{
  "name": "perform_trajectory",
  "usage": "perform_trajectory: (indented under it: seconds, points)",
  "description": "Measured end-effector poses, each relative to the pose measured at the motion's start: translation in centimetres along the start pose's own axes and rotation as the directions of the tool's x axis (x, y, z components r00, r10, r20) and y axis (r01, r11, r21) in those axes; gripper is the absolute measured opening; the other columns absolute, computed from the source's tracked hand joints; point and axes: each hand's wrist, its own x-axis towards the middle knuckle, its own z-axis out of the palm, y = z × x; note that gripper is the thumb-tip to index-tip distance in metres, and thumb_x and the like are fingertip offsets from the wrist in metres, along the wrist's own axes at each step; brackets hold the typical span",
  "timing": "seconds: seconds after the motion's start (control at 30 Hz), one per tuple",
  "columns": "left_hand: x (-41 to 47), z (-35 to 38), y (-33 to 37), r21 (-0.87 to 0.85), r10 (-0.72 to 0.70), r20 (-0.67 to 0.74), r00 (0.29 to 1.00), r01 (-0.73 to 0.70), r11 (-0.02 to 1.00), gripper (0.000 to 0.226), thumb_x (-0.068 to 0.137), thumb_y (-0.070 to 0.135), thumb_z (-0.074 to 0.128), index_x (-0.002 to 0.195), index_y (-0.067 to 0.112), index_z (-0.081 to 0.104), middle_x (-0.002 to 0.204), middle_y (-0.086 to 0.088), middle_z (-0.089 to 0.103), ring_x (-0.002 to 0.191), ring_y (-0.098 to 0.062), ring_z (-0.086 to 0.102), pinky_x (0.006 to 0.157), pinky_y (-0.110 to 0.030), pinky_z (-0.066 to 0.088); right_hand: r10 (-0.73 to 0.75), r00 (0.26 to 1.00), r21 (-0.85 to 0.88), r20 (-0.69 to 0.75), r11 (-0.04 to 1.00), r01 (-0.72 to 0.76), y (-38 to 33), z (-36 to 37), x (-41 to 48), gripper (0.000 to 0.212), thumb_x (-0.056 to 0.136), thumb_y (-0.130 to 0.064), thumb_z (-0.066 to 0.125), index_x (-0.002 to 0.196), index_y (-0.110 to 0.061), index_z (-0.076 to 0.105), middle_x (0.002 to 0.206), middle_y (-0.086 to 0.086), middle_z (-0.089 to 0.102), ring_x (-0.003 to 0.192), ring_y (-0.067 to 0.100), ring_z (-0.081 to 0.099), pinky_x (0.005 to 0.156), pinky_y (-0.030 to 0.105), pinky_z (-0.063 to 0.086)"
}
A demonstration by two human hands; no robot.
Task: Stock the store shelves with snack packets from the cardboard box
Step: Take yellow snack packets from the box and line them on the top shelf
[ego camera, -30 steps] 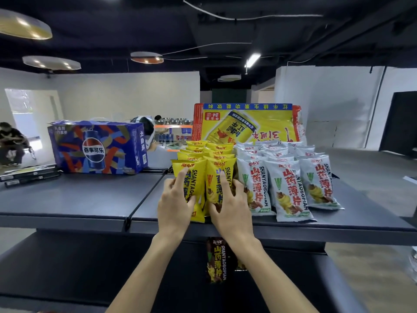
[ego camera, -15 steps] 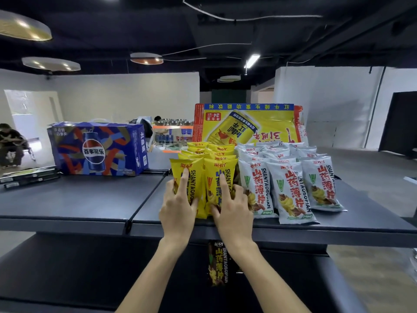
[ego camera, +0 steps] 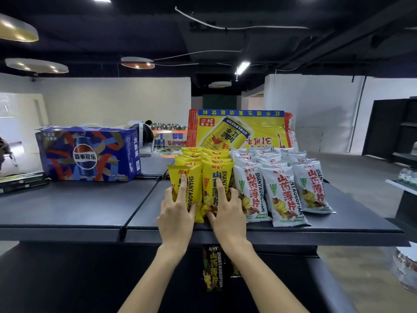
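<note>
Two rows of yellow snack packets [ego camera: 191,177] stand on the dark top shelf [ego camera: 79,206], with several white packets [ego camera: 282,190] in rows to their right. My left hand [ego camera: 177,213] lies with straight fingers against the front yellow packet of the left row. Against the front packet of the right yellow row [ego camera: 217,177] my right hand [ego camera: 226,213] presses the same way. A dark packet [ego camera: 213,269] shows on the lower shelf between my forearms. No cardboard box of packets is in view.
A blue Pepsi carton [ego camera: 90,154] stands at the shelf's back left. An upside-down yellow Red Bull carton [ego camera: 239,129] stands behind the packets. Flat dark boxes [ego camera: 22,180] lie at far left. Another dark shelf unit [ego camera: 392,129] is at right. People sit far back.
Both hands have slid the front yellow packets a little further back on the shelf, standing them more upright against their rows.
</note>
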Motion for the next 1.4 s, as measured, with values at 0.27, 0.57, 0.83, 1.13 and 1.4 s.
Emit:
perform_trajectory:
  seconds: [0.27, 0.57, 0.83, 1.13, 1.4]
  points:
    - [-0.8, 0.0, -0.6, -0.150, 0.053, -0.016, 0.998, -0.055, 0.987, 0.088, 0.088, 0.032, 0.067, 0.157, 0.029, 0.012, 0.139, -0.011, 0.042, 0.114, -0.025, 0.055, 0.077, -0.035, 0.057, 0.033, 0.999, 0.014, 0.028, 0.999, -0.034, -0.2, 0.1, 1.3, 0.088, 0.088, -0.028, 0.071, 0.151, -0.035, 0.009, 0.140, 0.012, 0.026, 0.128, 0.032, 0.041, 0.086, 0.039, 0.053]
    - [-1.8, -1.3, -1.6, -0.095, 0.093, -0.030, 0.995, -0.096, 0.991, 0.061, 0.082, 0.043, 0.074, 0.132, 0.030, 0.041, 0.128, -0.003, 0.051, 0.093, -0.021, 0.064, 0.050, -0.029, 0.047, -0.045, 0.998, -0.040, -0.033, 0.998, 0.044, 0.3, -0.1, -1.2, 0.083, 0.093, -0.028, 0.066, 0.155, -0.032, 0.011, 0.155, 0.010, 0.015, 0.139, 0.030, 0.028, 0.095, 0.036, 0.050]
    - [-3.0, -2.0, -3.0, -0.087, 0.111, -0.016, 0.994, -0.112, 0.990, 0.077, 0.076, 0.047, 0.077, 0.141, 0.031, 0.038, 0.128, -0.005, 0.044, 0.107, -0.022, 0.057, 0.058, -0.032, 0.057, -0.059, 0.996, -0.066, -0.069, 0.996, 0.055, 0.5, -0.6, -2.7, 0.072, 0.092, -0.032, 0.065, 0.152, -0.024, 0.025, 0.147, 0.010, 0.032, 0.127, 0.028, 0.044, 0.088, 0.036, 0.055]
    - [-4.7, -4.4, -2.8, -0.094, 0.198, 0.043, 0.979, -0.193, 0.977, 0.060, 0.082, 0.032, 0.072, 0.135, 0.026, 0.045, 0.113, -0.001, 0.050, 0.090, -0.024, 0.058, 0.053, -0.035, 0.052, -0.077, 0.995, -0.125, -0.063, 0.990, 0.069, 0.3, -2.9, -4.9, 0.059, 0.091, -0.032, 0.066, 0.141, -0.019, 0.037, 0.124, 0.008, 0.050, 0.107, 0.028, 0.055, 0.076, 0.036, 0.052]
    - [-8.5, -4.9, -1.4, -0.156, 0.233, 0.227, 0.946, -0.201, 0.967, 0.033, 0.086, 0.041, 0.063, 0.114, 0.027, 0.055, 0.086, 0.008, 0.062, 0.080, -0.024, 0.065, 0.066, -0.038, 0.053, 0.022, 1.000, -0.306, -0.016, 0.952, -0.026, 1.6, -4.9, -9.9, 0.056, 0.093, -0.041, 0.060, 0.140, -0.023, 0.037, 0.122, 0.004, 0.054, 0.103, 0.027, 0.061, 0.065, 0.035, 0.047]
